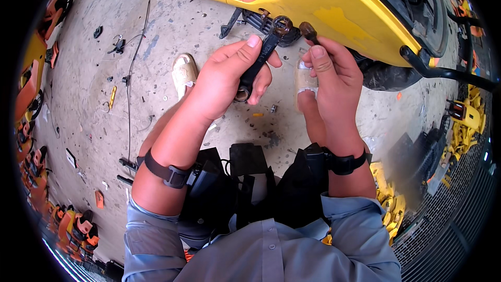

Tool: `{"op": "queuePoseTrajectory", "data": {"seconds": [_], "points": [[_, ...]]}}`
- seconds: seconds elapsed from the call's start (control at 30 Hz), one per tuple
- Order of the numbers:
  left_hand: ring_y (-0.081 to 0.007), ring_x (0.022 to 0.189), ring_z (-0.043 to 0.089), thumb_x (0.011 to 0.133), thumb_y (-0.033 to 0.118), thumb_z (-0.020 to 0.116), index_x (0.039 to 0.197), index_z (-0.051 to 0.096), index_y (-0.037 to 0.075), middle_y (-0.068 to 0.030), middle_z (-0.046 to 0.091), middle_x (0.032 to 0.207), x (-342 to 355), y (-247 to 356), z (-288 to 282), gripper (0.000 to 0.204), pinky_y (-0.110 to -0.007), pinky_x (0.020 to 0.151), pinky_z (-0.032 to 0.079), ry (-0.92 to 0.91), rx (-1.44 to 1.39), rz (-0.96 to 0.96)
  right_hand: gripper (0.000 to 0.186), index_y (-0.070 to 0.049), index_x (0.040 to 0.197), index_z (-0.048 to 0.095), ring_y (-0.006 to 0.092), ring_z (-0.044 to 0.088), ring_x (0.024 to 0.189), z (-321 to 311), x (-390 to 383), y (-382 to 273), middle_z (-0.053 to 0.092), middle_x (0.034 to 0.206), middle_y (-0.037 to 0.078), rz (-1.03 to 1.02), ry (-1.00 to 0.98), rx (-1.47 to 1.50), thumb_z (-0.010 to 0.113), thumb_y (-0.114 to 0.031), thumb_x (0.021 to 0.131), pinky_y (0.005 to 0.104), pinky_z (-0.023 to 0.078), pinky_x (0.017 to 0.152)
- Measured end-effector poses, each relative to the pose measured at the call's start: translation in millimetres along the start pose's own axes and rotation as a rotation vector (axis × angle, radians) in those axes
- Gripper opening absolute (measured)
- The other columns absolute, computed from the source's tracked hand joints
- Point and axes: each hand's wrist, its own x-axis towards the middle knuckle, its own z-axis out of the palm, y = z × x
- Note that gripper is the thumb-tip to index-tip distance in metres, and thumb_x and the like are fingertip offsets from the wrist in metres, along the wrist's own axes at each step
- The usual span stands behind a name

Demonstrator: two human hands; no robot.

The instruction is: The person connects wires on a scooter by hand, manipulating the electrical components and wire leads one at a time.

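Closest to me, my left hand (229, 75) is closed around a black wrench (259, 61), fingers wrapped on the shaft and thumb pressed along it; its ring end (282, 25) sits just past my fingertips. Beside it, my right hand (331, 70) pinches a small dark bolt (308, 31) between thumb and forefinger, its head just right of the wrench ring, close but not touching, as far as I can see. Beyond both grips is the yellow vehicle body (334, 10) with a black bracket (255, 21) under its edge. I judge the bolt is free in my fingers and not seated anywhere, and the wrench is not engaged on anything. Farther away, small parts (112, 96) lie on the concrete floor (167, 36).
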Motion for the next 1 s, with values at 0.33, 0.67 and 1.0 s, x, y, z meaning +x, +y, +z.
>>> {"op": "queuePoseTrajectory", "data": {"seconds": [0.33, 0.67, 1.0], "points": [[-0.0099, 0.060, 0.048, 0.108, 0.043, 0.042, 0.099, 0.063, 0.003, -0.0002, 0.052, 0.065, 2.0, -6.5, 5.3, 0.047, -0.024, 0.061, 0.040, 0.138, 0.172, 0.089, 0.017, 0.001, 0.107, 0.070, 0.0027, 0.051, 0.072, 2.6, -6.5, 1.4, 0.063, 0.082, -0.004, 0.013, 0.080, -0.065, 0.071, -0.012, 0.097, 0.0191, 0.043, 0.065], [-0.0070, 0.062, 0.045, 0.107, 0.038, 0.053, 0.097, 0.061, 0.002, 0.0029, 0.047, 0.066, 4.3, -13.0, 7.5, 0.038, -0.023, 0.058, 0.040, 0.164, 0.221, 0.167, 0.016, 0.001, 0.106, 0.070, 0.0025, 0.050, 0.071, -1.5, -6.7, 7.3, 0.063, 0.080, -0.004, -0.040, 0.047, -0.134, 0.072, -0.011, 0.096, 0.0194, 0.042, 0.063], [-0.0052, 0.063, 0.045, 0.106, 0.036, 0.055, 0.097, 0.063, 0.003, 0.0046, 0.048, 0.067, 5.3, -14.6, 8.8, 0.035, -0.023, 0.058, 0.040, 0.177, 0.308, 0.161, 0.017, 0.001, 0.105, 0.071, 0.0036, 0.053, 0.068, 0.0, -7.2, -0.4, 0.065, 0.080, -0.001, 0.002, 0.061, -0.189, 0.072, -0.012, 0.095, 0.0208, 0.044, 0.060]]}}
